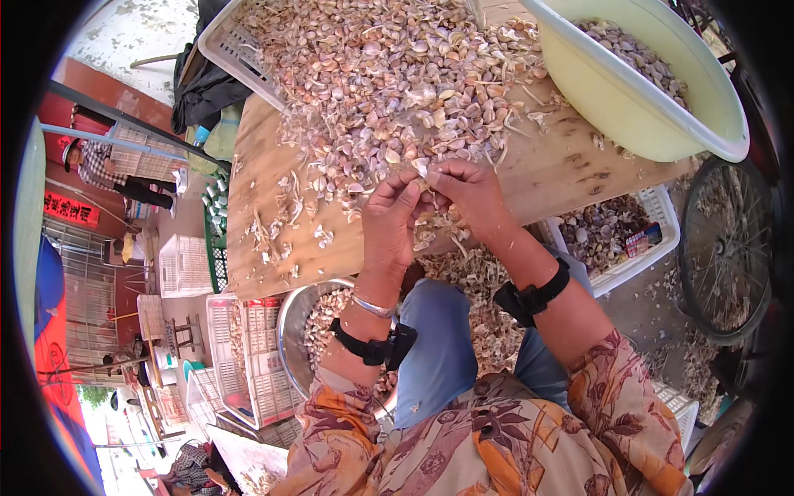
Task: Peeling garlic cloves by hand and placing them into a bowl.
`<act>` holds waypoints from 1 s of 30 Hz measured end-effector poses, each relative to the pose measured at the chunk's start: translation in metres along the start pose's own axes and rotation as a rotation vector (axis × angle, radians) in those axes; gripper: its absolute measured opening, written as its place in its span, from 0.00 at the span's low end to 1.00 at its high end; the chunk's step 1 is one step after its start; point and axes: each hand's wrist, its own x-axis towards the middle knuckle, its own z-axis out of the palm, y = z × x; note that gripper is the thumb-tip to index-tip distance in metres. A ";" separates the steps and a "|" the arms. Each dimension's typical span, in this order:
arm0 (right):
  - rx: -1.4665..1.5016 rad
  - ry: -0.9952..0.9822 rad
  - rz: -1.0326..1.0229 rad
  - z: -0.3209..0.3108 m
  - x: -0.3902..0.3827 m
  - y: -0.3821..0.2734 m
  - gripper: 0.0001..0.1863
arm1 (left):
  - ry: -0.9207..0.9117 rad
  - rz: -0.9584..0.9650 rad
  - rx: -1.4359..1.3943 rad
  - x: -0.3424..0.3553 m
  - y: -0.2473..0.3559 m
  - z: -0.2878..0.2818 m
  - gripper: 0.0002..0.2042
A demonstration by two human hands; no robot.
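Note:
My left hand (390, 217) and my right hand (475, 198) meet over the near edge of a wooden tabletop (252, 198). Their fingertips pinch a small pale garlic clove (421, 167) between them. Just beyond my fingers spreads a large heap of garlic cloves (372, 74), purplish and tan, mixed with dry skins. Loose papery scraps (285, 211) lie left of my left hand. What the lower fingers of each hand do is partly hidden.
A pale yellow basin (595, 91) with cloves stands at the far right. Beneath the table are a white crate (668, 240) of garlic and a steel bowl (291, 331) of cloves. A wheel (728, 248) stands at right, stacked crates (269, 355) at left. Another person (103, 169) is farther left.

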 end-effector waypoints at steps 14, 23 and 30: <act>0.493 0.075 0.310 -0.021 0.003 -0.011 0.07 | -0.104 0.685 1.771 0.090 0.021 -0.041 0.12; 0.213 0.186 0.234 -0.011 0.018 -0.013 0.09 | 0.047 0.177 0.976 0.079 0.025 -0.044 0.13; 0.038 0.102 -0.127 0.023 0.008 0.005 0.11 | 0.023 0.066 0.274 0.017 0.008 0.000 0.10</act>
